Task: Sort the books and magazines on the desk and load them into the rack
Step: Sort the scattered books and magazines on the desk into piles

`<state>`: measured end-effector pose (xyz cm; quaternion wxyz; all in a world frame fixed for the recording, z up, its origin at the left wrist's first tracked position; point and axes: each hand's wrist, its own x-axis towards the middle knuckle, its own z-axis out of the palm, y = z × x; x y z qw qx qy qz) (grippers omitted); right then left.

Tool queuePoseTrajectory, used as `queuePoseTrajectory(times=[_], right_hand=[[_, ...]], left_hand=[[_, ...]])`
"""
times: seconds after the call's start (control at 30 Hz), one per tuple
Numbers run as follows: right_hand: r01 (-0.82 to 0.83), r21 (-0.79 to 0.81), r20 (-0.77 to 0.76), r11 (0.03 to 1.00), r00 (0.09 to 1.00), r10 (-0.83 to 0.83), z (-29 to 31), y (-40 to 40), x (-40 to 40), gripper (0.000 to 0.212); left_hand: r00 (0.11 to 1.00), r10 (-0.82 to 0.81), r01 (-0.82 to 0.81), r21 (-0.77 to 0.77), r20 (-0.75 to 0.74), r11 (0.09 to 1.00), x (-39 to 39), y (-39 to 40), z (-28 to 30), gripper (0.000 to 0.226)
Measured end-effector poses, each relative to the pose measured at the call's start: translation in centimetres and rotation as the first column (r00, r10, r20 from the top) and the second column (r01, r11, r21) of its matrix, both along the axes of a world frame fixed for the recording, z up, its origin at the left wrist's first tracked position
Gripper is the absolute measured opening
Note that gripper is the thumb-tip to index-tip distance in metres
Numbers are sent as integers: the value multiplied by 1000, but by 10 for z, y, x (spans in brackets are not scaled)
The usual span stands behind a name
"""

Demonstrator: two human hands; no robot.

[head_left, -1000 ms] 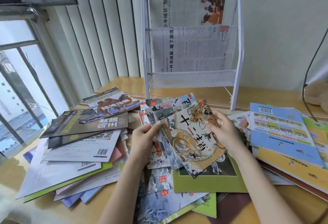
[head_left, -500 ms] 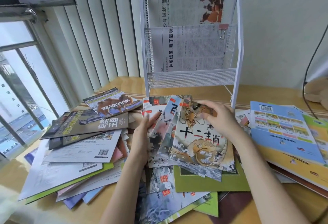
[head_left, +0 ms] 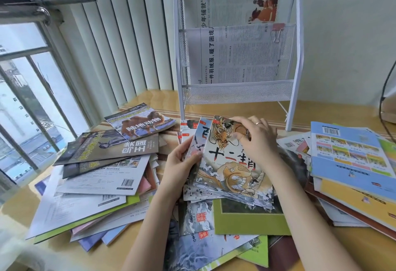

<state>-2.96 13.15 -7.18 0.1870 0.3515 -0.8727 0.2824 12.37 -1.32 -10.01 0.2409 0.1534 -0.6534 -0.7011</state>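
Observation:
A stack of thin picture books, topped by a dragon-cover book [head_left: 229, 170], lies in the middle of the desk. My left hand [head_left: 182, 163] grips the stack's left edge. My right hand [head_left: 255, 140] presses on the dragon book's top right corner. A white mesh rack [head_left: 235, 95] stands behind, with newspapers clipped in its two upper tiers; its lowest tier shows nothing inside. Magazines, one with a camel cover [head_left: 141, 121], fan out on the left. Blue and yellow workbooks [head_left: 347, 155] are piled on the right.
A green book [head_left: 250, 223] and more picture books lie under my forearms at the desk's front. Vertical blinds and a window fill the left side. A black cable [head_left: 383, 90] hangs at the far right by the wall.
The fanned picture books have been squared into a stack. The dragon book turned from tilted to nearly upright, and both hands moved slightly toward the rack.

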Motion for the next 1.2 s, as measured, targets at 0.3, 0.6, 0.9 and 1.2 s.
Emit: queuePoseTrajectory(times=[0.3, 0.6, 0.9, 1.2], right_hand=[[-32, 57, 41, 998, 999, 30, -9, -4, 0, 45], [94, -133, 139, 987, 987, -76, -16, -9, 10, 74], [-25, -474, 705, 880, 588, 397, 27, -1, 42, 61], [-96, -670, 461, 736, 724, 513, 28, 8, 21, 51]], left_hand=[[1000, 12, -12, 10, -6, 1000, 1, 0, 1, 45], [991, 95, -88, 78, -98, 993, 2, -4, 0, 78], [986, 122, -95, 219, -116, 971, 21, -11, 17, 42], [993, 19, -34, -126, -119, 991, 22, -1, 42, 23]])
